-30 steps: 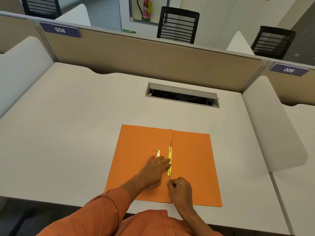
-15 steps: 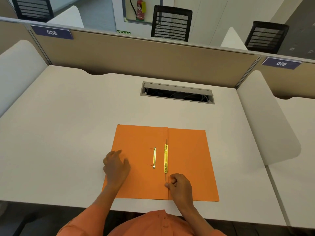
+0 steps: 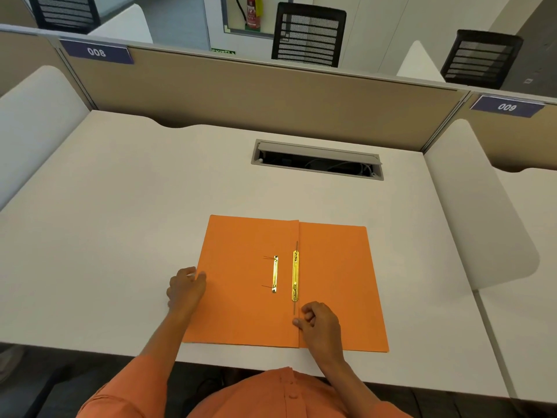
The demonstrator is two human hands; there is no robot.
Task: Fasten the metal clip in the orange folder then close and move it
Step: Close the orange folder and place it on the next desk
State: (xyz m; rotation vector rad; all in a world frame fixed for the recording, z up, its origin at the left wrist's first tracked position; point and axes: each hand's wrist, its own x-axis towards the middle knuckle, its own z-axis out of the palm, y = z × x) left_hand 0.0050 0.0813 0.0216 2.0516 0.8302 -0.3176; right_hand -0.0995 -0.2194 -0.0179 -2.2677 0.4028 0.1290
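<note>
- The orange folder (image 3: 286, 285) lies open and flat on the white desk (image 3: 120, 206), its near edge close to the desk's near edge, just in front of the person.
- The metal clip (image 3: 295, 276) runs along the folder's centre fold, lying flat; a shorter brass bar (image 3: 275, 274) sits just left of it on the left leaf. From here the fastening looks about done.
- The left hand (image 3: 185, 289) is at the folder's left edge, fingers curled loosely against it and holding nothing that I can see. I cannot tell whether the edge is already pinched.
- The right hand (image 3: 319, 322) rests on the fold just nearer the person than the clip, fingers bunched narrow and pressing the folder down.
- I judge the closing step is starting: the left leaf must be lifted by its outer edge and swung over the fold onto the right leaf, with the right hand drawn clear.
- There is bare desk left, right and beyond the folder. The open cable hatch (image 3: 316, 159) lies well beyond it, and the curved side screen (image 3: 482, 212) stands to its right, so a slide leftward looks freest.
</note>
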